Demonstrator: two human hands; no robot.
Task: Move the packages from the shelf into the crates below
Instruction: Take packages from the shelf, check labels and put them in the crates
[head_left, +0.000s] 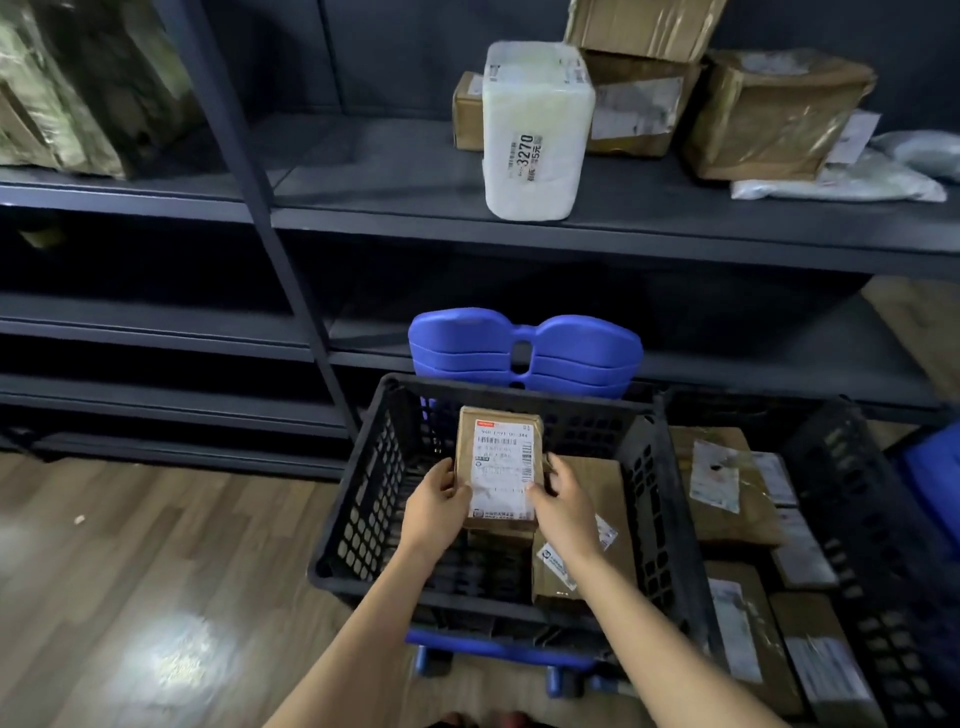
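A small brown cardboard package with a white shipping label hangs inside the left black crate. My left hand grips its left edge and my right hand grips its right edge. Another flat brown box lies in the crate's right half under my right hand. On the dark shelf above stand a white wrapped package marked 3270 and several brown boxes.
A second black crate at the right holds several labelled boxes. The left crate sits on stacked blue plastic stools. A shelf upright runs down at the left. Wooden floor spreads at the lower left. White bags lie on the shelf's right.
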